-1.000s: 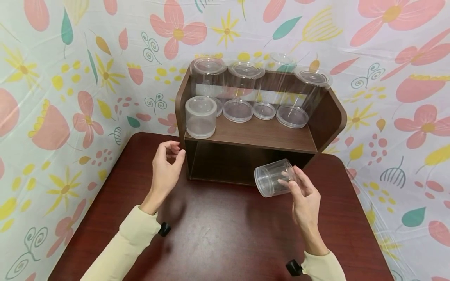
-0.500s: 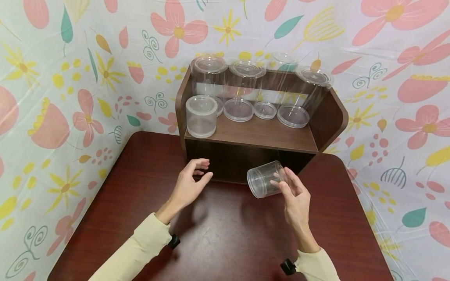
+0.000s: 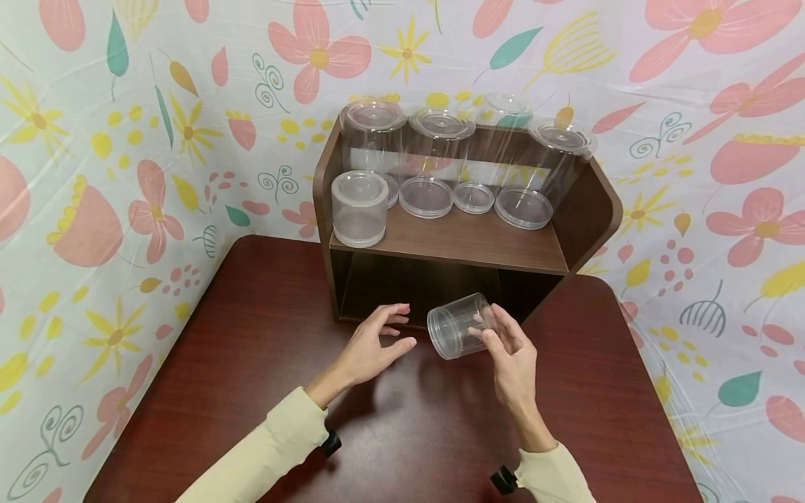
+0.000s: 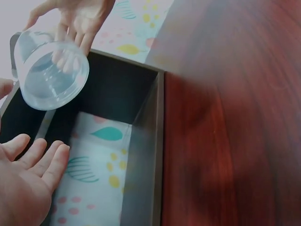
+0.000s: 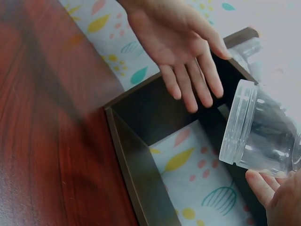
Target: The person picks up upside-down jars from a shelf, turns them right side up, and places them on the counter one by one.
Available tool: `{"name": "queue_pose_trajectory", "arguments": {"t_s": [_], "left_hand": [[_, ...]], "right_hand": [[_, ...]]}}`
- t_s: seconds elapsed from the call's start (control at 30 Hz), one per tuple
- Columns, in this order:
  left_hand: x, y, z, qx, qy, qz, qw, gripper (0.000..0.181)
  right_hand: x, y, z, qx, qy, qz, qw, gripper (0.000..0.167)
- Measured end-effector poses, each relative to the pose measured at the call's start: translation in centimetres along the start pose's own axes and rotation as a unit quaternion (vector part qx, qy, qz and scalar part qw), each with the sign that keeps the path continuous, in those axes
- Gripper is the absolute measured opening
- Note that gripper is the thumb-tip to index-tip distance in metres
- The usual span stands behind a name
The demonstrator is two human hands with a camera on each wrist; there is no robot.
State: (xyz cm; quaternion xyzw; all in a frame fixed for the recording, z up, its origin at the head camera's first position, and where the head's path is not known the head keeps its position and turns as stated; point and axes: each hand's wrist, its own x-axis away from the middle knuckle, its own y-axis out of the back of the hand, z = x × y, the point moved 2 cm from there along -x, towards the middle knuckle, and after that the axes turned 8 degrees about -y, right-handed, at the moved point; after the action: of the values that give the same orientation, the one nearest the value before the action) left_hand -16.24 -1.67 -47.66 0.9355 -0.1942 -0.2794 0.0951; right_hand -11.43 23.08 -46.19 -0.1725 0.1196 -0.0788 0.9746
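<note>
A clear jar (image 3: 458,327) is tilted on its side above the table's back part, its lidded end toward the left. My right hand (image 3: 517,363) grips the jar's other end between thumb and fingers. My left hand (image 3: 371,353) is just left of the jar, fingers spread and relaxed, touching nothing. The left wrist view shows the jar (image 4: 51,75) above my left hand (image 4: 28,183), a gap between them. In the right wrist view, the jar's ridged rim (image 5: 237,122) faces my left hand (image 5: 176,42).
A brown two-level shelf (image 3: 472,244) stands at the back of the dark red table (image 3: 402,433). On its upper board are several tall clear jars (image 3: 428,199) and, at the front left, a short frosted jar (image 3: 360,216). Floral cloth (image 3: 239,70) hangs behind.
My left hand has moved right and down, from the shelf's left side to beside the jar. My right hand has carried the jar a little left and down.
</note>
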Motion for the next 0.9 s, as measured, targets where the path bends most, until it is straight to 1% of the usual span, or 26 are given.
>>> {"name": "queue_pose_trajectory", "arguments": {"t_s": [0.1, 0.2, 0.37, 0.47, 0.6, 0.7, 0.9], "left_hand": [[0.1, -0.8, 0.1, 0.014, 0.011, 0.013, 0.9998, 0.063], [0.2, -1.3, 0.1, 0.026, 0.03, 0.025, 0.9989, 0.07], [0.0, -1.5, -0.6, 0.061, 0.053, 0.048, 0.9956, 0.079], [0.0, -1.5, -0.3, 0.076, 0.057, 0.064, 0.9934, 0.084], [0.2, -1.7, 0.8, 0.074, 0.087, 0.086, 0.9896, 0.089], [0.4, -2.1, 1.2, 0.064, 0.112, 0.098, 0.9868, 0.091], [0.4, -2.3, 1.3, 0.063, 0.119, 0.095, 0.9864, 0.093]], "right_hand": [[0.1, -0.2, -0.3, 0.002, -0.006, -0.002, 1.0, 0.048], [0.3, -0.4, -0.6, 0.008, -0.009, 0.001, 0.9999, 0.048], [0.5, -0.7, -1.0, 0.01, -0.007, 0.02, 0.9997, 0.049], [0.6, -0.9, -1.2, 0.008, -0.006, 0.029, 0.9995, 0.049], [0.7, -1.1, -1.5, 0.006, -0.006, 0.037, 0.9993, 0.049], [0.9, -1.2, -1.7, -0.003, -0.005, 0.047, 0.9989, 0.049], [1.1, -1.5, -1.9, -0.029, 0.008, 0.069, 0.9972, 0.05]]}}
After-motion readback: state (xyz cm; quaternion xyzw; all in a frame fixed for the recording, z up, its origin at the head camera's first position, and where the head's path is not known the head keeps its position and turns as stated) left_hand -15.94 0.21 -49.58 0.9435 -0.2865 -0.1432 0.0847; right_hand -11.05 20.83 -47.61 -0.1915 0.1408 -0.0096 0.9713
